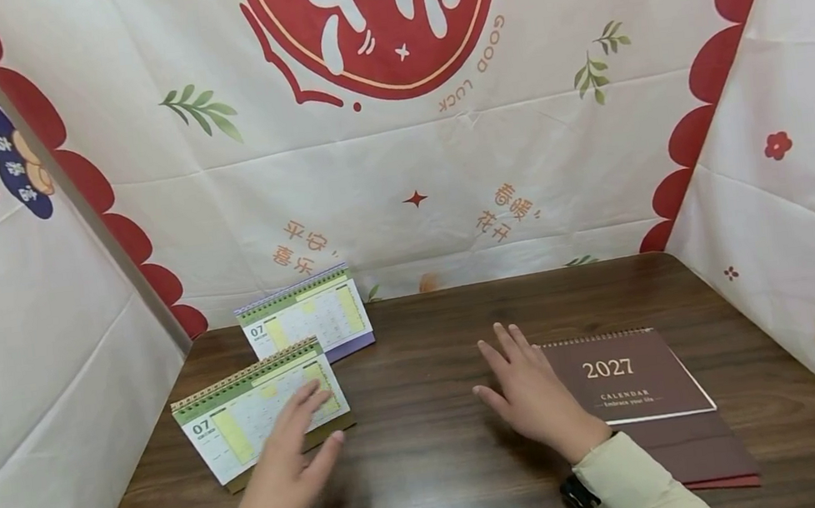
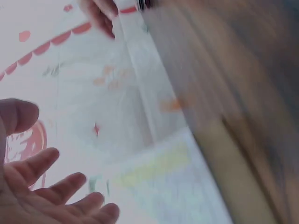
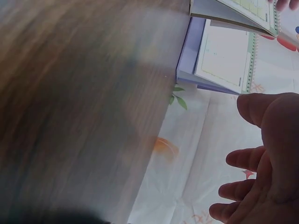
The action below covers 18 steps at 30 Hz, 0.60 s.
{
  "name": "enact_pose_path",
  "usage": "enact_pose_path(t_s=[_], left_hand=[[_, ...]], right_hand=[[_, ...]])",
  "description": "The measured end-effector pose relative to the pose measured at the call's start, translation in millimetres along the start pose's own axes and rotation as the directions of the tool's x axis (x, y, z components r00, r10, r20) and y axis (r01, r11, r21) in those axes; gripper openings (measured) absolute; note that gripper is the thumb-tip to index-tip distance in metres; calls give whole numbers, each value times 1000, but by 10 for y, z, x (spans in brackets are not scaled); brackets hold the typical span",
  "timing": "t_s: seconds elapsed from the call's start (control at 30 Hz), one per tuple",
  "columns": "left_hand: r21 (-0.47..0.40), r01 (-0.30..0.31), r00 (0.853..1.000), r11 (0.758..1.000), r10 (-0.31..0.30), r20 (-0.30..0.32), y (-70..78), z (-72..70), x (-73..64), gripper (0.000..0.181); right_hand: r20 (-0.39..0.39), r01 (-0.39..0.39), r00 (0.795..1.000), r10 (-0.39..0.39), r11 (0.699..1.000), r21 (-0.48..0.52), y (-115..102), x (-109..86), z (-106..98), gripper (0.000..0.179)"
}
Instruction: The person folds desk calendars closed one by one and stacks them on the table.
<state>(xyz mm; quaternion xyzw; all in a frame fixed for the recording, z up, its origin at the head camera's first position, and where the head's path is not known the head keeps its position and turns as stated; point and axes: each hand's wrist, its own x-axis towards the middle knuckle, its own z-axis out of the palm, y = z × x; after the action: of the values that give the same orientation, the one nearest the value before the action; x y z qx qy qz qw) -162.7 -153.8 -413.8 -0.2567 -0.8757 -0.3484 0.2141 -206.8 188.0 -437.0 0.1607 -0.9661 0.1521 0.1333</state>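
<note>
My left hand (image 1: 286, 467) is held with fingers extended in front of a standing desk calendar (image 1: 260, 413) with a tan base and a green-topped "07" page. In the left wrist view that hand (image 2: 51, 186) has its fingers spread and nothing in them. Behind it stands a similar calendar with a purple base (image 1: 309, 320). My right hand (image 1: 533, 395), fingers straight, hovers or rests beside the left edge of a brown 2027 calendar (image 1: 636, 379); contact cannot be told. The right wrist view shows this hand (image 3: 261, 158) holding nothing. The 2027 calendar lies with its cover facing up.
A dark wooden table (image 1: 432, 469) carries all three calendars. White printed cloth (image 1: 382, 165) with red scalloped borders hangs behind the table and along both sides. A dark band (image 1: 580, 492) circles the right wrist.
</note>
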Motion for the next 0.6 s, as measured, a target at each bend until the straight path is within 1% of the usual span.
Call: enact_pose_path(t_s=[0.07,0.17,0.23,0.27,0.3,0.33,0.37,0.47,0.5,0.53,0.57,0.6], left_hand=[[31,-14,997,999,16,-70,-59,-174,-28,52],[52,13,986,999,-4,-167,-153,-424,-54,51],[58,58,970,997,-42,-239,-235,-567,-63,51],[58,88,959,994,-69,-276,-284,-627,-66,51],[52,120,944,991,-97,-316,-339,-678,-69,51],[38,155,925,987,-132,-356,-399,-724,-74,50],[25,195,903,981,-169,-394,-459,-765,-81,50],[-47,310,828,950,-293,-478,-631,-853,-116,46],[-66,348,805,935,-334,-491,-672,-873,-133,45],[-82,391,785,917,-378,-490,-703,-889,-150,44],[-89,434,770,897,-421,-480,-728,-895,-169,44],[-92,473,759,876,-458,-463,-749,-894,-188,45]], right_hand=[[-2,8,1000,-8,1000,9,-23,30,3,65],[9,19,1000,-19,999,36,-70,84,3,65],[29,25,999,-27,998,57,-112,128,0,65],[39,28,999,-30,997,67,-134,153,-2,65],[50,28,998,-32,996,79,-156,180,-1,66],[62,28,997,-34,995,92,-181,207,1,66],[74,30,997,-38,994,106,-207,235,5,66],[102,37,993,-51,989,142,-285,323,42,67],[109,39,992,-56,987,154,-313,350,58,66],[112,43,992,-62,985,164,-341,376,75,66],[113,45,991,-67,983,180,-370,402,93,66],[111,46,991,-69,980,192,-399,427,111,66]])
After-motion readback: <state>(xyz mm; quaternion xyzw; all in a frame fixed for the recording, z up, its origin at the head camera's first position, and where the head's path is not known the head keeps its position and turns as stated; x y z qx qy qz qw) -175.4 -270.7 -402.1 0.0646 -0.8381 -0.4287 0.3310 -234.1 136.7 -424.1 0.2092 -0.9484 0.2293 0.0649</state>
